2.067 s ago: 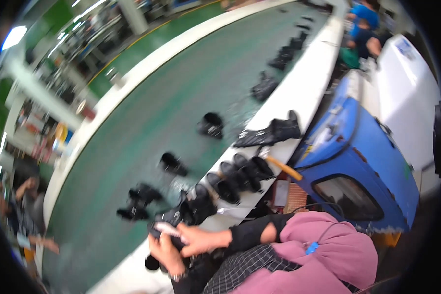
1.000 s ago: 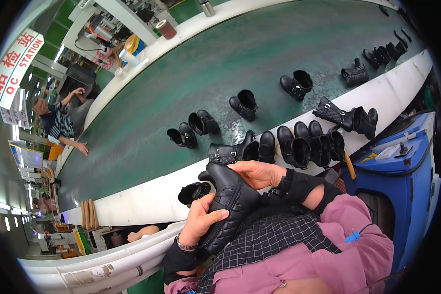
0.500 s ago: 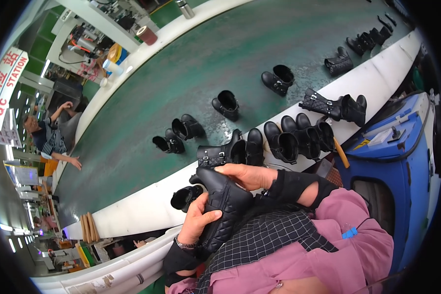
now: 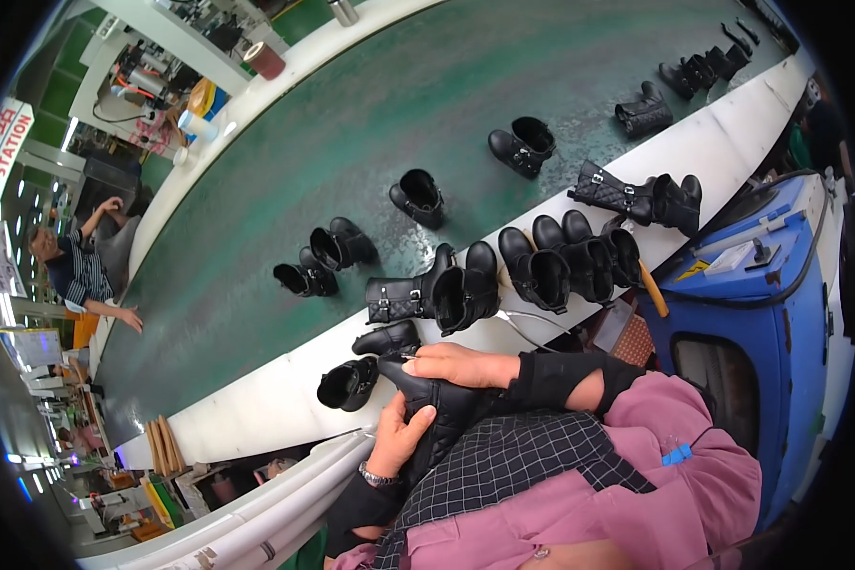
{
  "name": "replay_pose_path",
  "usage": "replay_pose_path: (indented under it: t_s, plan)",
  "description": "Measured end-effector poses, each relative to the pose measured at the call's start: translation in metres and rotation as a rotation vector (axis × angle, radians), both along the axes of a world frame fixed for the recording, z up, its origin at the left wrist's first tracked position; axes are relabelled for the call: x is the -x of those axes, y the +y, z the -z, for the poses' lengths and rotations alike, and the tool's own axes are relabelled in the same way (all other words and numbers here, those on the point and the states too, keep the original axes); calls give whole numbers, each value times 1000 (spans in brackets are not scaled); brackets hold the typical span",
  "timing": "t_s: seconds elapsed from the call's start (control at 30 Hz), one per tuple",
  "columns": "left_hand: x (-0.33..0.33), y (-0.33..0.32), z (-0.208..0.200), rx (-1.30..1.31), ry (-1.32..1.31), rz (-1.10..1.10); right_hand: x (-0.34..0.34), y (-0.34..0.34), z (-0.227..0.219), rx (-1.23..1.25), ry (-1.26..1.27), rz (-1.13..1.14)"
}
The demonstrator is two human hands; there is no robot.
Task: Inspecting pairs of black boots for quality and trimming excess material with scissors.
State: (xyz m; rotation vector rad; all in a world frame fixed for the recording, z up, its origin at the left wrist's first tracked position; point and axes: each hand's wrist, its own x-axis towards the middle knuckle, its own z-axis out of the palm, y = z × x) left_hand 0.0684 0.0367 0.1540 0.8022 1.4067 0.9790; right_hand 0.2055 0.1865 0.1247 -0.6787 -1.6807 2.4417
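In my left hand [image 4: 399, 439] is a black quilted ankle boot [image 4: 437, 404], gripped by its shaft close to my checked apron, with the thumb lying across the quilting. My right hand [image 4: 461, 365] closes over the boot's foot part from the right. A thin pale sliver shows at its fingertips, too small to name. Just beyond my hands, a small black boot [image 4: 348, 384] stands on the white ledge, and another black boot [image 4: 388, 338] lies behind it. Part of the held boot is hidden by my right hand and sleeve.
Several black buckled boots [image 4: 537, 271] stand on the white ledge [image 4: 256, 394]; others sit on the green belt [image 4: 256, 199]. A blue machine [image 4: 741, 313] is at the right, wooden sticks [image 4: 164, 446] at the left end. Across the belt sits a person [image 4: 90, 261] in a striped shirt.
The held boot has turned and come lower, its toe less visible. Both my hands have shifted slightly down with it. A boot lying behind it on the ledge has come into sight.
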Motion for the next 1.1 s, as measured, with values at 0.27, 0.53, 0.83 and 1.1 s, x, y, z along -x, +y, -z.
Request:
replay_pose_path:
  t_s: [0.27, 0.53, 0.83, 1.1]
  plan:
    - [-2, -14, 25, 56, 226, -6, -8, -16, 30, 36, -95, -3]
    - [8, -18, 27, 53, 353, 278, -38, -17, 55, 18, -386, 78]
    - [-30, 28, 59, -13, 98, -133, -46, -16, 33, 166, -167, 64]
    - [-23, 15, 53, 164, -323, -169, -97, 9, 74, -1138, -598, 171]
